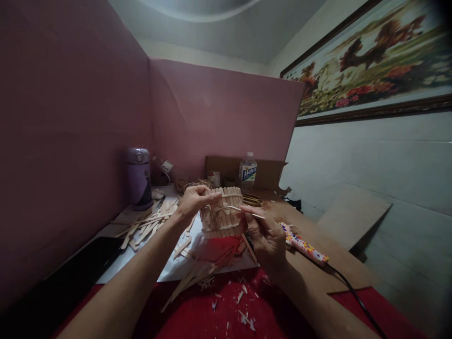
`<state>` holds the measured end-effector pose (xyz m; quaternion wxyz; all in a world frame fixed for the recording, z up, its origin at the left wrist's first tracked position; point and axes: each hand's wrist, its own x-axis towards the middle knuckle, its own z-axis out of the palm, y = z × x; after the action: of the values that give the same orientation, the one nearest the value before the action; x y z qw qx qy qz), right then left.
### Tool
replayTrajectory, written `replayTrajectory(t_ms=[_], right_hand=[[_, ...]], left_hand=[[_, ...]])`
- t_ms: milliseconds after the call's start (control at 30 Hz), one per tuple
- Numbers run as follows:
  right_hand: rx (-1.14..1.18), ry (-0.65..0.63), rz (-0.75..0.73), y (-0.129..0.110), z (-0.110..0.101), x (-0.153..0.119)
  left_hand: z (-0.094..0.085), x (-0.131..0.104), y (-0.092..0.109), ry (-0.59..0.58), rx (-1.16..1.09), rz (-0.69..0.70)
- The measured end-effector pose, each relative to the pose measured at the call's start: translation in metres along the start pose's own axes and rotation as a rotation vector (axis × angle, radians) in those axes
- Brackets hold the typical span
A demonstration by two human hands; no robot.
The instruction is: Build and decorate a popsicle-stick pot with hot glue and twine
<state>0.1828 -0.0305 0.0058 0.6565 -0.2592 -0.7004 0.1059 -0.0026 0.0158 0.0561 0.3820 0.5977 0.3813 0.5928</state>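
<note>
While held (left hand point(193, 199)), container point(226, 222) hides interior

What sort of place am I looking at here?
Probably a small craft workspace: a handheld piece made of wooden sticks, loose sticks strewn about, and what looks like a flower-patterned, corded glue gun lying to the right.

- Pink partitions point(226, 108): left and rear, meeting at a corner;
- Tiled wall point(388, 160): right side;
- Framed picture point(374, 61): mounted on tiled wall;
- Ceiling point(226, 42): curved light point(201, 19) at top.
</note>
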Motion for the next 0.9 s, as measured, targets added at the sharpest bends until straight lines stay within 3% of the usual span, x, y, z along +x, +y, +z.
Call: replayTrajectory(t_ms=[900], right_hand=[[0.048, -0.050, 0.028, 0.0036, 0.0005, -0.0010]], left_hand=[[-0.0016, 0.0007, -0.0012, -0.009, 0.016, -0.006]])
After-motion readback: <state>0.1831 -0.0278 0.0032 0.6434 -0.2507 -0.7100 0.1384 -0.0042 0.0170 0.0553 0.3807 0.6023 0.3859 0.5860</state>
